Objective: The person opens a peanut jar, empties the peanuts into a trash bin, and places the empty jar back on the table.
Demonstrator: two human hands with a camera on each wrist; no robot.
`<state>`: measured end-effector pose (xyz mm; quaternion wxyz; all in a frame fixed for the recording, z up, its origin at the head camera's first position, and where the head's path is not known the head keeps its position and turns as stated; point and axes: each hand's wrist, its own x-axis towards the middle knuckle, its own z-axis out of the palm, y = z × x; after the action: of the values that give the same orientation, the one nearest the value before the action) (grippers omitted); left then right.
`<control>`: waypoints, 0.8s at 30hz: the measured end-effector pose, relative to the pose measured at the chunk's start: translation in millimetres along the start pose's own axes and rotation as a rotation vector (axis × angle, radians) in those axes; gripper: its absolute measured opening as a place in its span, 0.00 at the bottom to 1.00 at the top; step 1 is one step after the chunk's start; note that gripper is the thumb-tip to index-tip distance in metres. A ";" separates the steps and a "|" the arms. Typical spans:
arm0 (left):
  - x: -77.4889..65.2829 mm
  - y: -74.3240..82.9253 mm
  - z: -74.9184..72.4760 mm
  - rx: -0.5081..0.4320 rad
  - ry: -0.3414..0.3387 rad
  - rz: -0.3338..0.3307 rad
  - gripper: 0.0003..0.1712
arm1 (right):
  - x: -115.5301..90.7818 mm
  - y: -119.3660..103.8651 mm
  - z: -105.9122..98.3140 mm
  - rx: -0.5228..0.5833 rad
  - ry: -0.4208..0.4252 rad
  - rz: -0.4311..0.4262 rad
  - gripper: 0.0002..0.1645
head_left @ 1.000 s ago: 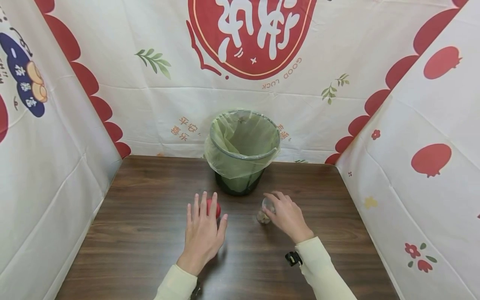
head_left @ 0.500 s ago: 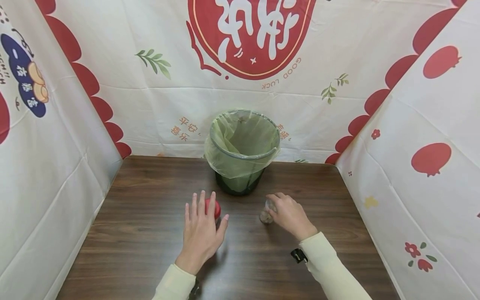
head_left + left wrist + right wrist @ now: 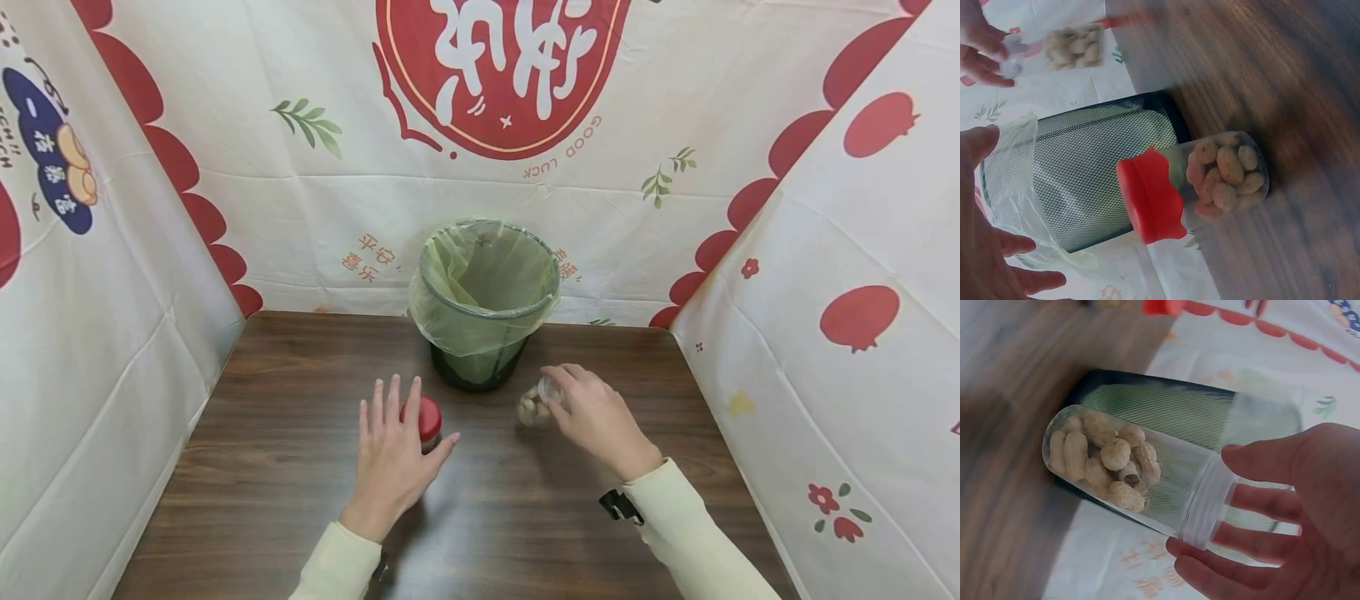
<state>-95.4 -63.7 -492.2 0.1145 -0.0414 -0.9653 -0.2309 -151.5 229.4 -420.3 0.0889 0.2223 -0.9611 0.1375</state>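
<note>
A clear jar of unshelled peanuts (image 3: 529, 410) hangs off the table, tilted, to the right of the mesh bin (image 3: 1166, 403). My right hand (image 3: 600, 421) grips it round its whitish translucent top (image 3: 1205, 503), thumb on one side and fingers on the other. My left hand (image 3: 390, 467) is spread beside a second clear jar with a red lid (image 3: 1150, 197). In the left wrist view that jar stands upright on the table, with brownish oval nuts in its lower part, and a gap shows between it and my fingers.
The dark bin with a pale green bag (image 3: 483, 333) over its rim stands at the table's back edge, between the two jars. Brown wooden tabletop (image 3: 510, 533) lies around them. Printed white cloth (image 3: 300, 217) closes off the back and both sides.
My right hand has moved right and a little away from me, taking the peanut jar along and tilting it. My left hand has shifted slightly left, showing more of the red lid.
</note>
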 end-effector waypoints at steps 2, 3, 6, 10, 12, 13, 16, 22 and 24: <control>1.9 -1.0 -1.7 0.012 0.011 0.011 0.61 | 1.0 -4.1 -7.8 0.017 0.021 0.000 0.26; 2.8 -1.2 -2.6 0.018 0.023 0.022 0.61 | 1.5 -6.1 -11.0 0.028 0.030 0.001 0.26; 5.6 -1.2 -5.5 0.038 0.060 0.060 0.63 | 2.7 -13.0 -17.8 0.052 0.061 0.000 0.27; 7.9 1.4 -11.0 0.058 0.087 0.105 0.68 | 2.9 -24.8 -23.4 0.090 0.103 -0.010 0.27; 8.6 3.9 -14.1 0.059 0.083 0.121 0.70 | 2.2 -30.7 -25.4 0.118 0.121 -0.012 0.27; 8.8 5.2 -15.4 0.060 0.079 0.128 0.70 | 1.6 -33.8 -26.2 0.133 0.127 -0.013 0.28; 9.7 9.9 -19.0 0.059 0.075 0.152 0.71 | -1.1 -42.2 -27.5 0.173 0.143 -0.011 0.28; 10.9 18.8 -22.6 0.037 0.113 0.212 0.71 | -7.5 -57.5 -26.9 0.232 0.171 -0.025 0.29; 10.8 20.7 -23.1 0.029 0.128 0.236 0.71 | -9.3 -61.9 -26.2 0.248 0.180 -0.031 0.29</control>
<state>-98.4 -55.4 -460.6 0.2028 -0.1384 -0.9477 -0.2040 -112.4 187.7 -383.7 0.1486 0.2331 -0.9214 0.2733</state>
